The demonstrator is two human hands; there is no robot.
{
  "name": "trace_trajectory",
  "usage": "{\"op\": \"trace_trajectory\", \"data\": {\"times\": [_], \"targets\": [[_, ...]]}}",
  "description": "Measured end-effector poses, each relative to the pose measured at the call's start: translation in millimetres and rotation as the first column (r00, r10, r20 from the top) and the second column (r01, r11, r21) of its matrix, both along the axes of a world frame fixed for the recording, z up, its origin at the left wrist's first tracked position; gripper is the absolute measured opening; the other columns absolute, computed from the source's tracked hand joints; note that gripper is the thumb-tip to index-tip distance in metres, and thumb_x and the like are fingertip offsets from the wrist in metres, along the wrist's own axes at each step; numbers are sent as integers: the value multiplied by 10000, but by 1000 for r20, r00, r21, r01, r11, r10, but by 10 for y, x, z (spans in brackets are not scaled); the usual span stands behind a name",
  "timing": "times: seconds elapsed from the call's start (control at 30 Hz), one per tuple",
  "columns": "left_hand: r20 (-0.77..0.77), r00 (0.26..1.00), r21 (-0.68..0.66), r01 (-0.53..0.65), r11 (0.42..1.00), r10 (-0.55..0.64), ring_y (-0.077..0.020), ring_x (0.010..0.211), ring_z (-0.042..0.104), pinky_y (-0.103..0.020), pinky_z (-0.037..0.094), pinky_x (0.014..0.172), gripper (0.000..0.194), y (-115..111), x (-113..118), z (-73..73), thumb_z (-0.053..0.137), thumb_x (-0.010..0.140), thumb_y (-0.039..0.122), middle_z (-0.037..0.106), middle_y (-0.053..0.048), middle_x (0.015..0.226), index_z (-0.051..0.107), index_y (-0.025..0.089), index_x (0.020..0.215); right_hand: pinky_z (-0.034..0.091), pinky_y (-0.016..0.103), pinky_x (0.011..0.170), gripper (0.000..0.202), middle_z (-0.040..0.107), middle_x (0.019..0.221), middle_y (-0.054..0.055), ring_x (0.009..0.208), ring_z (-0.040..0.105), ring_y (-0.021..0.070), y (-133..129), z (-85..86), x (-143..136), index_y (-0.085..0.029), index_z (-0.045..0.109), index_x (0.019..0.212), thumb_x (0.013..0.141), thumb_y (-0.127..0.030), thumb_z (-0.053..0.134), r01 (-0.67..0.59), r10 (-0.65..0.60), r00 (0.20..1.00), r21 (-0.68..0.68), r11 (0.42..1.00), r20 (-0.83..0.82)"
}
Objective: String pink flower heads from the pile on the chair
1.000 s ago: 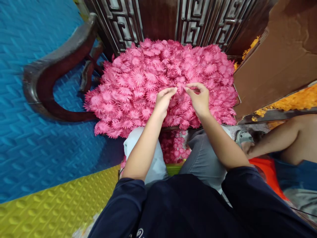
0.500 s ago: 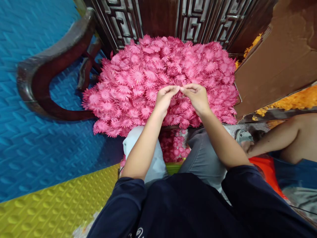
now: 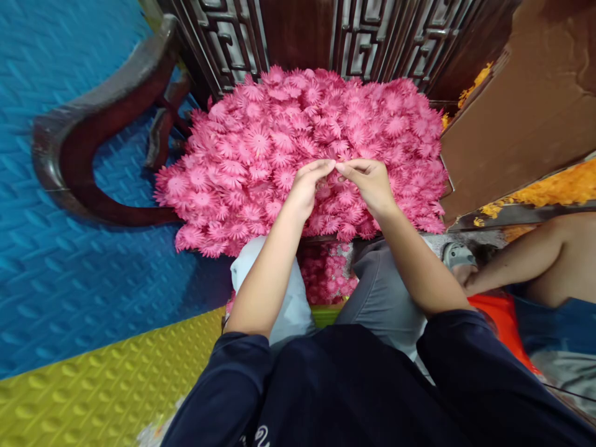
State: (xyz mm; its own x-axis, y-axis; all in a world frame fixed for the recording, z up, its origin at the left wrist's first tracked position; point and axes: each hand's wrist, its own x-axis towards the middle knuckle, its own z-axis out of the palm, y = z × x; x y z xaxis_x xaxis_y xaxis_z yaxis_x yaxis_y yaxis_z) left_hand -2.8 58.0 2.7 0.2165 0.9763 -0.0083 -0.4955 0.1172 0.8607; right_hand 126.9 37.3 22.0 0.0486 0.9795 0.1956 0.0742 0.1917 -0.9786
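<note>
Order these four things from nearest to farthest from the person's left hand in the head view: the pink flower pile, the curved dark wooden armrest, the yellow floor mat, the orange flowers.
From the left hand:
1. Pink flower pile: directly under the hand, touching it.
2. Curved dark wooden armrest: on the left side.
3. and 4. Yellow floor mat, lower left, and orange flowers, far right: too close to call.

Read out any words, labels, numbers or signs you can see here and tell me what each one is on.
No text can be read.
A white mark on the dark blue shirt is cut off by the bottom edge, too partial to read.
The pink paper flowers, the carved wooden chair and the blue floor mat carry no writing.
</note>
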Motion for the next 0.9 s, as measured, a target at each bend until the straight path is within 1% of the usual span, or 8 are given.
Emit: {"op": "trace_trajectory", "data": {"times": [0.07, 0.17, 0.27, 0.33, 0.47, 0.67, 0.8, 0.9], "targets": [[8, 1000, -7, 13, 1000, -13, -91, 731, 582, -242, 428, 834, 49, -5, -8, 11, 654, 697, 161, 638, 36, 701, 656, 174, 649, 506, 257, 702, 307, 679, 642, -9, 611, 593, 89, -13, 9, -7, -175, 687, 630, 611, -476, 744, -12, 11, 1000, 27, 1000, 10], [-4, 999, -49, 48, 998, -48, -96, 674, 553, -240, 428, 704, 64, -18, -20, 31, 654, 709, 202, 611, 28, 682, 637, 176, 654, 508, 267, 721, 306, 681, 650, -6, 630, 603, 98, -23, 12, -19, -177, 687, 633, 605, -476, 749, -3, 2, 1000, 38, 999, 17], [-12, 998, -76, 66, 995, -67, -94, 611, 510, -231, 376, 565, 75, -26, -33, 46, 664, 699, 228, 586, 25, 659, 624, 180, 657, 506, 273, 731, 308, 684, 663, -3, 643, 606, 102, -24, 16, -19, -175, 687, 646, 600, -473, 753, -6, 6, 1000, 30, 1000, 16], [-3, 997, -79, 74, 994, -74, -88, 582, 487, -228, 350, 526, 89, -28, -41, 48, 678, 681, 234, 565, 27, 638, 614, 181, 648, 504, 276, 737, 307, 686, 679, 0, 659, 608, 104, -23, 18, -11, -174, 688, 663, 607, -469, 751, -13, 13, 1000, 25, 1000, 21], [-17, 996, -59, 89, 994, -90, -105, 596, 501, -256, 363, 558, 129, -26, -47, 41, 693, 671, 283, 539, 21, 639, 604, 189, 664, 502, 283, 756, 286, 681, 701, -2, 704, 613, 111, -22, 20, 14, -187, 689, 690, 639, -465, 732, -26, 26, 999, 5, 1000, 36], [-57, 997, -38, 56, 998, -58, -164, 765, 582, -312, 414, 715, 189, 1, -40, 4, 690, 687, 354, 583, -5, 737, 598, 190, 707, 510, 275, 709, 268, 670, 746, -22, 673, 592, 101, 27, -18, 52, -220, 675, 704, 628, -469, 740, -25, 22, 998, -53, 998, -51], [-63, 998, -58, -32, 998, 29, -133, 728, 578, -263, 431, 642, 219, 74, -97, -40, 680, 716, 396, 580, -3, 715, 593, 195, 713, 485, 245, 649, 286, 653, 764, -28, 612, 557, 76, 138, -140, 188, -228, 670, 772, 662, -490, 703, 48, -52, 997, -70, 996, -58], [-90, 988, -81, -133, 988, 126, -123, 716, 584, -236, 431, 582, 292, 130, -157, -59, 645, 742, 492, 592, -11, 711, 604, 202, 745, 463, 245, 622, 342, 649, 823, -10, 649, 580, 88, 284, -288, 426, -241, 657, 880, 714, -540, 633, 150, -151, 988, -70, 986, -15]]}}
